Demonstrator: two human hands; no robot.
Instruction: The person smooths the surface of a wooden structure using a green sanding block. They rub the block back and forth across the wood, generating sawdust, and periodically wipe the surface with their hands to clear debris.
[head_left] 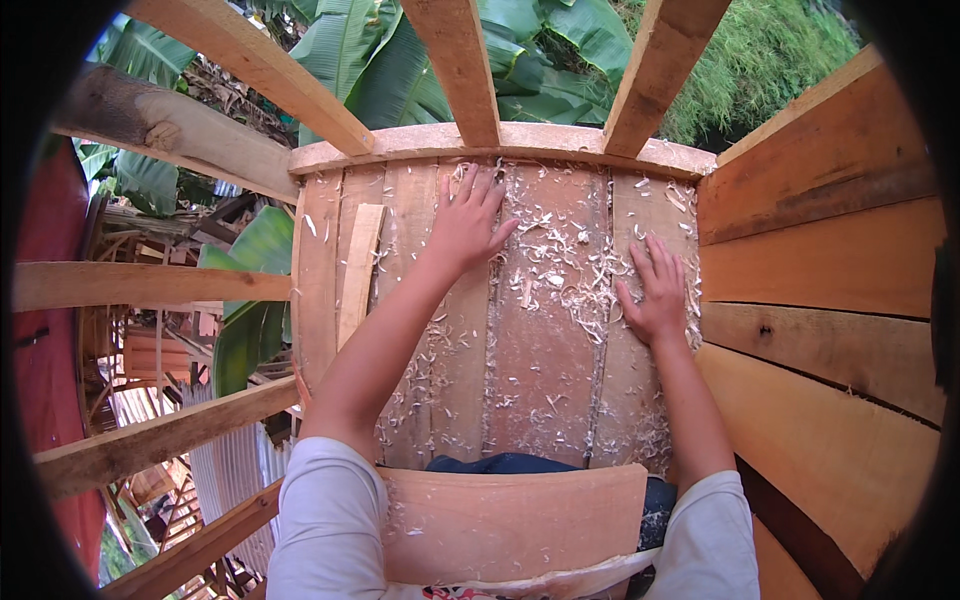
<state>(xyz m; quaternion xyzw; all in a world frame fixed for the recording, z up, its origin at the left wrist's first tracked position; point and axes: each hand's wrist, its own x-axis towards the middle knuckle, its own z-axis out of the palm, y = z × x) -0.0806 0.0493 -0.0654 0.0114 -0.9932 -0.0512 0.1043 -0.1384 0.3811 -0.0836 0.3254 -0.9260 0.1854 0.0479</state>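
Note:
Both my arms reach forward over a floor of wooden planks [545, 395] strewn with wood shavings [570, 260]. My left hand [468, 220] lies flat near the far edge, fingers stretched out and thumb apart. Lower and to the right, my right hand [657, 292] rests palm down on the planks with its fingers extended. Neither hand holds anything visible. The curled pale shavings are thickest between the two hands. Left of my left forearm lies a loose strip of wood [360, 268]. A smooth, wide board [510, 520] lies crosswise close to my body, over dark blue cloth.
A wooden rail [545, 142] borders the far end, with upright posts [458, 65] rising from it. Horizontal boards [810, 260] wall the right side. Beams [160, 287] with gaps between run along the left, above corrugated sheets [225, 480]. Banana leaves [390, 85] grow beyond.

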